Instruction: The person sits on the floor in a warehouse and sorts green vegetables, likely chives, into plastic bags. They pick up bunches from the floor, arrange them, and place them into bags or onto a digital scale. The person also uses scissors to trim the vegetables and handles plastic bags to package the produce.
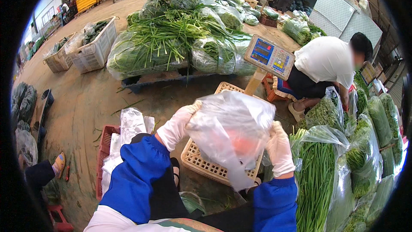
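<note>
My left hand, in a pale glove, grips the upper left side of a clear plastic bag. On its opposite side, my right hand, gloved too, holds the bag near its edge. The bag is spread between both hands and somewhat blurred; something reddish shows through it. Beneath the bag lies a cream plastic crate, partly hidden, with the display of a digital scale standing behind it on a post.
Bagged green stalks stand close on my right. A person in a white shirt bends at the right. Heaped greens lie ahead on a low blue pallet. A red crate with white plastic bags is at my left. Another person's foot shows far left.
</note>
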Action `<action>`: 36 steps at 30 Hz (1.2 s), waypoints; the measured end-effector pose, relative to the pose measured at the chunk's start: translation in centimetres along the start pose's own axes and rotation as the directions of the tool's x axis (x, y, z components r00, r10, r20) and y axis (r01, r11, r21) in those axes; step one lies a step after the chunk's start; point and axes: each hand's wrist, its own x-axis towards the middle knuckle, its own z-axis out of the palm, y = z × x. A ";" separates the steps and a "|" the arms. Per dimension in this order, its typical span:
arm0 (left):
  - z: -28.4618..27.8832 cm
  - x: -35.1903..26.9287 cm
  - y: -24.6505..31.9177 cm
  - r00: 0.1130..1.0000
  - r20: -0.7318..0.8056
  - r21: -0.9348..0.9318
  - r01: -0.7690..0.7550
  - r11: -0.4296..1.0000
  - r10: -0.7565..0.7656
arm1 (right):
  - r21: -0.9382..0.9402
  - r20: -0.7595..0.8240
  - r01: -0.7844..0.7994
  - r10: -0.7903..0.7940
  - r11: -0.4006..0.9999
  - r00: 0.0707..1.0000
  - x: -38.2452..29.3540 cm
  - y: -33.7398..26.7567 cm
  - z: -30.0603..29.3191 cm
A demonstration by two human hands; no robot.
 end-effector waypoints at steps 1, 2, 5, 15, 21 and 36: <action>-0.4 0.6 0.1 0.997 0.044 -0.226 0.065 0.972 -0.057 | 0.186 0.120 -0.256 0.236 0.949 0.964 -0.9 -1.0 0.9; -1.3 1.1 0.0 0.998 0.044 -0.223 0.062 0.973 -0.054 | 0.445 0.374 -0.339 0.171 0.829 0.911 -0.8 -1.2 0.4; -3.9 3.8 -2.4 0.981 0.190 -0.346 0.095 0.934 -0.030 | 0.715 0.531 -0.325 -0.179 0.619 0.828 -1.7 -3.2 -1.0; 1.7 -1.3 -2.8 0.938 0.344 -0.201 0.111 0.973 -0.036 | -0.620 0.774 0.704 -0.125 -0.347 0.621 -4.3 5.7 4.1; 0.8 -2.2 -4.1 0.979 0.171 0.515 -0.181 0.838 0.107 | -0.621 0.737 0.547 -0.180 -0.562 0.652 -1.8 7.1 2.0; 1.6 -4.5 -0.1 0.962 0.064 -0.094 -0.259 0.961 0.265 | -0.215 -0.164 0.049 -0.086 0.975 0.983 -0.2 1.9 -0.3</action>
